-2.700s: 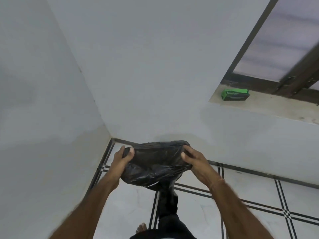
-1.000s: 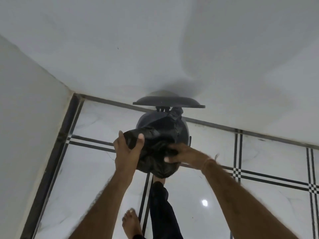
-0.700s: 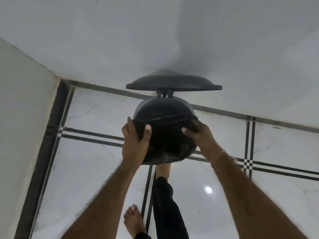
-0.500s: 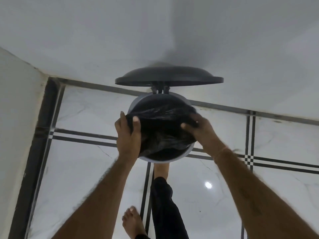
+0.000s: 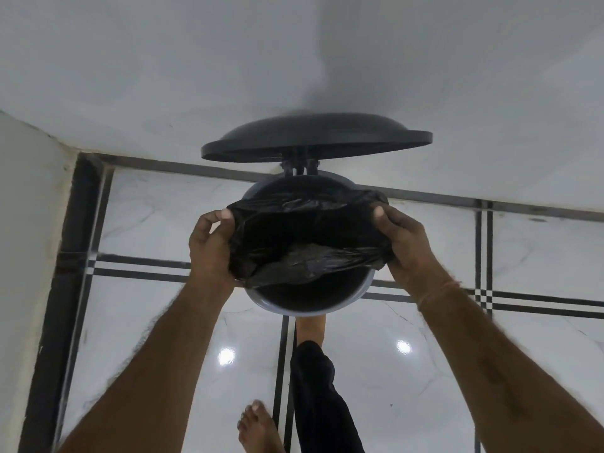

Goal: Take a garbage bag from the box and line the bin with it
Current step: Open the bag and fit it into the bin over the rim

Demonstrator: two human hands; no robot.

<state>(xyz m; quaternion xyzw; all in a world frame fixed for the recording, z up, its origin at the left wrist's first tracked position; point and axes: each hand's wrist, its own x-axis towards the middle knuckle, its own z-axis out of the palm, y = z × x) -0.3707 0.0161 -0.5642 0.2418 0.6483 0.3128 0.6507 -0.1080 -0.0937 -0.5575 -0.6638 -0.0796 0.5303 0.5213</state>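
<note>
A round grey pedal bin (image 5: 307, 309) stands on the floor against the wall, its dark lid (image 5: 315, 140) raised. A black garbage bag (image 5: 304, 233) hangs into the bin with its mouth spread wide. My left hand (image 5: 210, 245) grips the bag's left edge and my right hand (image 5: 403, 243) grips its right edge, both just above the rim. The bag's near edge sags inside the bin. The box is out of view.
White walls meet in a corner at the left (image 5: 39, 132). The floor is glossy white tile with black lines (image 5: 490, 295). One bare foot (image 5: 310, 326) sits at the bin's base, the other foot (image 5: 258, 426) is nearer me.
The view tilted down from the window sill to the bin. The bin's lid went up. My hands lowered the bag into the bin and pulled its mouth wider apart.
</note>
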